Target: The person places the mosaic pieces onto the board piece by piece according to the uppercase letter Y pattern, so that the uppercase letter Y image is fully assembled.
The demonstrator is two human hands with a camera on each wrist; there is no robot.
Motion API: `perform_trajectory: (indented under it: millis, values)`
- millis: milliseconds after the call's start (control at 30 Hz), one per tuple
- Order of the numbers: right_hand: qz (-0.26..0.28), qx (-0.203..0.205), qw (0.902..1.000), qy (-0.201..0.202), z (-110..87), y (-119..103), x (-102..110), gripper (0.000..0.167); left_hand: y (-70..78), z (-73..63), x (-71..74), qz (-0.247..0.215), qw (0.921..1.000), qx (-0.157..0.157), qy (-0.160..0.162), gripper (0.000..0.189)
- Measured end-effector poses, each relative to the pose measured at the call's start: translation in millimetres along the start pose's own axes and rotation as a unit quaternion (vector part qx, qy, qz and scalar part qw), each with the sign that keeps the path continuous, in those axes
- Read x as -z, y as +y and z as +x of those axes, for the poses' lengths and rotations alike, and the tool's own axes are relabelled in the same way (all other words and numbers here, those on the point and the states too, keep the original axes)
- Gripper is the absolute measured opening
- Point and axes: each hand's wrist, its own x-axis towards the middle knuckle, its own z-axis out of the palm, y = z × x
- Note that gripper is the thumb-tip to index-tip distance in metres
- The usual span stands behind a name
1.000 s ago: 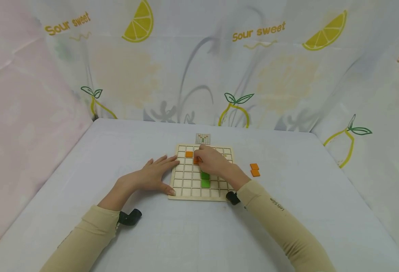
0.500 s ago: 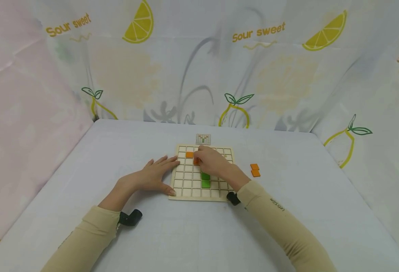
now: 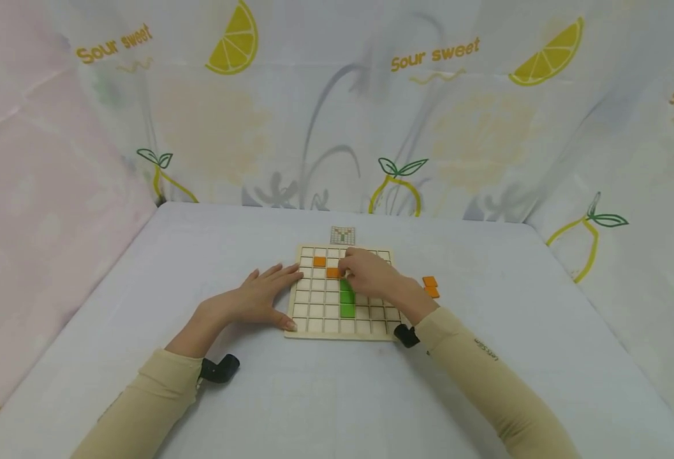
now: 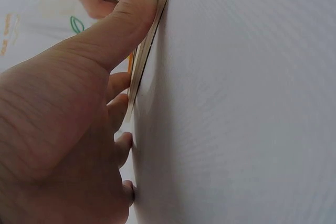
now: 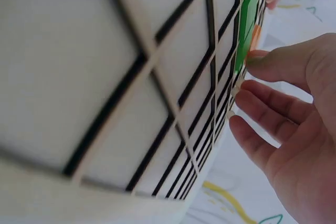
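Observation:
A wooden grid board point(image 3: 317, 326) lies on the table. My left hand point(image 3: 256, 296) rests at its left edge, fingers spread, the thumb point(image 4: 139, 11) along the board's side. Over the upper middle squares is my right hand point(image 3: 368, 275); its thumb and fingers point(image 5: 262, 124) are loosely bent at the board's surface, with nothing seen between them. Just left of its fingertips one orange tile point(image 3: 333, 273) sits in a square, and another orange tile point(image 3: 319, 262) is diagonally up and left. Green tiles point(image 3: 347, 310) run down a column below the right fingertips.
Two loose orange tiles point(image 3: 430, 281) lie right of the board, the nearer one partly behind the right wrist. A small pattern card point(image 3: 342, 235) lies beyond the board's far edge. A printed cloth point(image 3: 291, 127) hangs behind the table.
My right hand has moved slightly right, off the orange tile, which now shows fully in its square. More of the green column shows too. My left hand has stayed in place.

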Motion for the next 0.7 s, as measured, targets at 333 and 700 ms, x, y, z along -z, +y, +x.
perform_trajectory:
  millis: [333, 700]
  values:
    - [0.006, -0.017, 0.9998, 0.003, -11.1, 22, 15, 0.027, -5.7, 2.2, -2.8, 0.009, 0.9999, 0.001, 0.004, 0.111]
    - [0.000, -0.045, 0.9990, -0.003, -23.1, 39, 23, 0.028, -4.4, 2.0, -2.2, 0.009, 0.9999, -0.003, 0.008, 0.112]
